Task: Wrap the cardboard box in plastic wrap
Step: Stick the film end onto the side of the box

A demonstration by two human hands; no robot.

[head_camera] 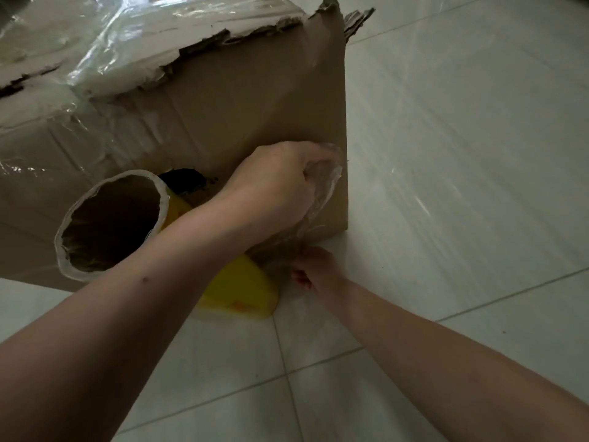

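Underfoot, pale glossy floor tiles (446, 154) with thin grey grout lines. Standing on them, a large brown cardboard box (255, 106) with a ragged torn top edge, clear plastic wrap (111, 43) stretched over its top and left part, near face bare toward the right corner. In front of that face, a wide roll of film (127, 193) on a cardboard tube, open end toward the camera, just left of the left forearm. Beneath that forearm, partly hidden, a yellow plastic thing (242, 288) on the floor against the box's base. Left hand (274, 180) closed round a bunched end of film (322, 186), pressed to the near face right beside the corner. Right hand (315, 269) lower, near the floor at the box's bottom corner, fingers curled, pinching the same strand's lower part.
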